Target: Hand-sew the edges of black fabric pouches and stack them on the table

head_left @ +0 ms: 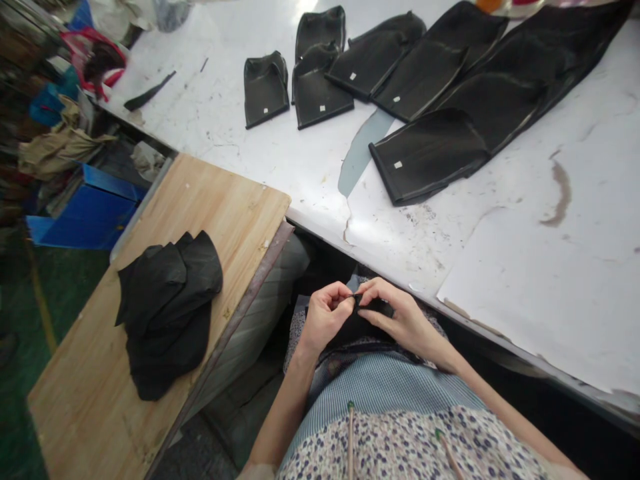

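Observation:
Over my lap, both hands meet at a piece of black fabric. My left hand pinches its upper edge between thumb and fingers. Right beside it, my right hand grips the same edge, thumb below and fingers above. The fingertips nearly touch, and the small part between them is too small to make out. Most of the fabric hangs down onto the patterned apron.
Several black fabric pieces with small white tags lie on the white table, whose front edge runs just beyond my hands. Left, a wooden board bears a black fabric pile. A blue box stands farther left.

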Tool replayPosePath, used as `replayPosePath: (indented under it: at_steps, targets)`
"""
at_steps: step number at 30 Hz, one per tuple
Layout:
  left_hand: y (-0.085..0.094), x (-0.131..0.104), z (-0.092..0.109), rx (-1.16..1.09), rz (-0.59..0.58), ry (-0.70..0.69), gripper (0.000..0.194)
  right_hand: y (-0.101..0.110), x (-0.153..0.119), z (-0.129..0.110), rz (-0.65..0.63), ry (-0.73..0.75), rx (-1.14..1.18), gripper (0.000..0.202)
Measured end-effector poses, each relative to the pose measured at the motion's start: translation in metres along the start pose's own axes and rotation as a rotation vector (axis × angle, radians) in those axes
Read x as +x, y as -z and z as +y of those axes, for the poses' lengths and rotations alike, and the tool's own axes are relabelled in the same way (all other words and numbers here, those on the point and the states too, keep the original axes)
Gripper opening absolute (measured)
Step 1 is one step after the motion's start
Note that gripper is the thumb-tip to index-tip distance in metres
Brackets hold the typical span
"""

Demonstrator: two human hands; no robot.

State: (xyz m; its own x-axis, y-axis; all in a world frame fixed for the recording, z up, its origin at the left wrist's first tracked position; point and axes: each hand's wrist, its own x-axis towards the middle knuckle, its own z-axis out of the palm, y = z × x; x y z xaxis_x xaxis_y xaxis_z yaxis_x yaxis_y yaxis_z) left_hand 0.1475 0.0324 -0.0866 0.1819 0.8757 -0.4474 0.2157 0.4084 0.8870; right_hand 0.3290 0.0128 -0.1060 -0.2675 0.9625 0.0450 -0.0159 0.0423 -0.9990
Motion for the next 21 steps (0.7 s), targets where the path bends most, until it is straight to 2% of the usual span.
replayPosePath:
  at_steps: [5,8,10,21]
  targets:
    - [0.006,0.001,0.002,-0.021,-0.056,-0.011,0.024,-0.007,0.007,0.000,0.087,-0.057,0.048,0.007]
    - [0.012,0.000,0.004,-0.031,-0.153,-0.014,0.025,-0.007,0.009,0.000,0.091,-0.137,0.098,0.009]
    - [0.015,-0.001,0.005,-0.019,-0.178,-0.021,0.025,-0.006,0.010,0.001,0.083,-0.181,0.124,0.010]
    - [0.014,-0.002,0.004,-0.125,-0.126,0.050,0.030,-0.001,0.012,0.000,0.036,-0.336,0.316,0.026]
